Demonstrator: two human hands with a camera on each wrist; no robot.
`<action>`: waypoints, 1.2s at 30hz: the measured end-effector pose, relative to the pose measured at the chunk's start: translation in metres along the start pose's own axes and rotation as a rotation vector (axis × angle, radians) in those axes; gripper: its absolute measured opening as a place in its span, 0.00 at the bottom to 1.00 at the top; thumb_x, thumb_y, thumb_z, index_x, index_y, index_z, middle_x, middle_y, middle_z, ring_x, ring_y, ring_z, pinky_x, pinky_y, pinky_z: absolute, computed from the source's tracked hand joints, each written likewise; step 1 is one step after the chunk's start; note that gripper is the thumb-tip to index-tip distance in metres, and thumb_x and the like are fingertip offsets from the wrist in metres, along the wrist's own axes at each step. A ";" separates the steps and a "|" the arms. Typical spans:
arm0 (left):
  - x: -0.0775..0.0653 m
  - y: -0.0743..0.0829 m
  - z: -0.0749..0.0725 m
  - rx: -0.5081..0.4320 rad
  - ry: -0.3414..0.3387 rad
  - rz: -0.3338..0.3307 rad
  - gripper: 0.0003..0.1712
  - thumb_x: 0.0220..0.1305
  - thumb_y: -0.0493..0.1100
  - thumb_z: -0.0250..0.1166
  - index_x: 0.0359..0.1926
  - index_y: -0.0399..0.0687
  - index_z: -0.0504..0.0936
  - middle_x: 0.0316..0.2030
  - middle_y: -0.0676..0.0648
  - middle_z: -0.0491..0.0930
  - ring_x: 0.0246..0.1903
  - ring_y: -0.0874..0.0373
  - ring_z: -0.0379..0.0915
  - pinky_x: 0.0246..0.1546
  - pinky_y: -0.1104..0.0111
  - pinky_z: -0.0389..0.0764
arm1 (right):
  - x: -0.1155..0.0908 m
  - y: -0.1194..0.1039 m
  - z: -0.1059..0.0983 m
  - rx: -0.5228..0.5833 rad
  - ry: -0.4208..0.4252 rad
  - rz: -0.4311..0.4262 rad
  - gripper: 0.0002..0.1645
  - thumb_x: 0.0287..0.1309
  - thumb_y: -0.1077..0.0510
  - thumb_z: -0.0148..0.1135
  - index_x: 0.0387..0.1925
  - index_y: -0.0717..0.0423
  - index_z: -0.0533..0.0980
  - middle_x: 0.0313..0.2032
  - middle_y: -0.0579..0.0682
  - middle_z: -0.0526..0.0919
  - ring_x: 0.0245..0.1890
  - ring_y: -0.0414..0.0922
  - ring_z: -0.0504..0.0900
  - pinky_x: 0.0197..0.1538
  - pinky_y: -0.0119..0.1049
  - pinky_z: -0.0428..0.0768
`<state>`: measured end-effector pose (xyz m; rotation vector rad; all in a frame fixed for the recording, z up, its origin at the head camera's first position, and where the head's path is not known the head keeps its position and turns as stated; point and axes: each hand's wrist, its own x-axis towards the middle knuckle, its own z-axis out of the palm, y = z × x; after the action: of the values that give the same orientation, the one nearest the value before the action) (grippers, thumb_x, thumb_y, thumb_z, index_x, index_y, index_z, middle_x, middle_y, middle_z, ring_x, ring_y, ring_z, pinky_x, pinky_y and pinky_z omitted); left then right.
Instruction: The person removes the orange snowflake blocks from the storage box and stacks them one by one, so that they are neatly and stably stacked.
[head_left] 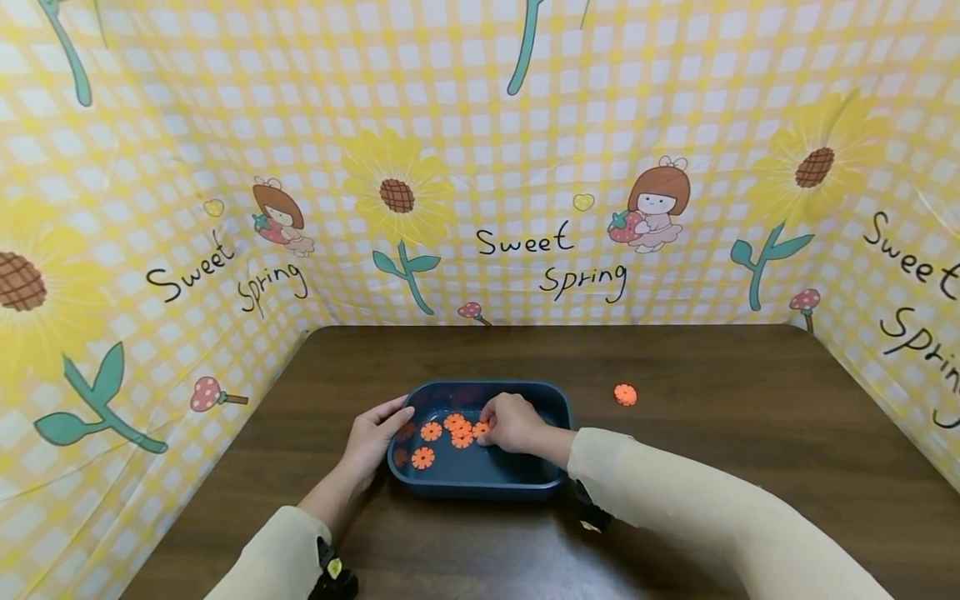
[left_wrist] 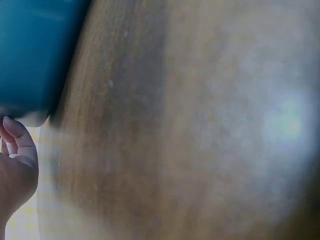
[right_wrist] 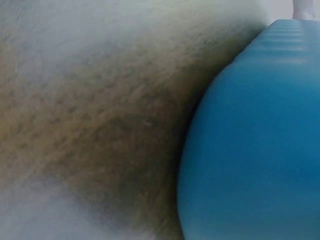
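A dark blue rectangular basin (head_left: 487, 490) with rounded corners stands on the table. My left hand (head_left: 372, 433) holds its left end, thumb over the rim and the other fingers outside; the left wrist view shows this hand (left_wrist: 19, 155) at the basin's wall (left_wrist: 35, 55). Inside lie several orange notched discs (head_left: 423, 457), flower-like in outline, some overlapping near the middle. My right hand (head_left: 516, 423) reaches down into the basin, its thumb and fingers pinching an orange notched disc (head_left: 481, 430) partly hidden by them. The right wrist view shows only the basin's outer wall (right_wrist: 255, 135), not this hand's fingers.
One more orange notched disc (head_left: 626, 395) lies on the brown wooden table (head_left: 712, 400), to the right of the basin. A yellow-and-white checked cloth (head_left: 510, 167) with printed flowers hangs behind the table and along both sides.
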<state>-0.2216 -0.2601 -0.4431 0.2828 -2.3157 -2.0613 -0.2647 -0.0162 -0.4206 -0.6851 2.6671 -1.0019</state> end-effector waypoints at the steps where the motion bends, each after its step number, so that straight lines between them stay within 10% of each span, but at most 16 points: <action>1: 0.000 0.000 0.000 -0.002 -0.002 -0.002 0.29 0.66 0.50 0.65 0.64 0.43 0.75 0.59 0.40 0.75 0.53 0.49 0.75 0.52 0.60 0.77 | 0.000 0.000 0.000 0.009 0.000 -0.007 0.13 0.51 0.58 0.74 0.38 0.59 0.82 0.23 0.46 0.76 0.24 0.40 0.73 0.31 0.33 0.74; 20: 0.000 0.004 0.002 0.033 0.020 0.009 0.27 0.67 0.50 0.64 0.62 0.42 0.77 0.57 0.40 0.77 0.50 0.51 0.76 0.48 0.64 0.79 | -0.010 0.001 -0.022 0.083 -0.041 -0.159 0.13 0.59 0.55 0.68 0.43 0.56 0.80 0.33 0.43 0.79 0.34 0.39 0.77 0.39 0.33 0.78; 36: -0.001 0.004 0.002 0.043 0.023 0.000 0.28 0.67 0.51 0.64 0.63 0.42 0.76 0.60 0.41 0.75 0.56 0.51 0.72 0.52 0.63 0.77 | -0.019 0.029 -0.065 0.259 0.128 -0.303 0.16 0.61 0.57 0.66 0.48 0.59 0.74 0.33 0.49 0.75 0.31 0.45 0.73 0.31 0.34 0.75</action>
<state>-0.2214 -0.2571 -0.4395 0.3057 -2.3486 -1.9994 -0.2811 0.0489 -0.3905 -1.0162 2.5167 -1.4833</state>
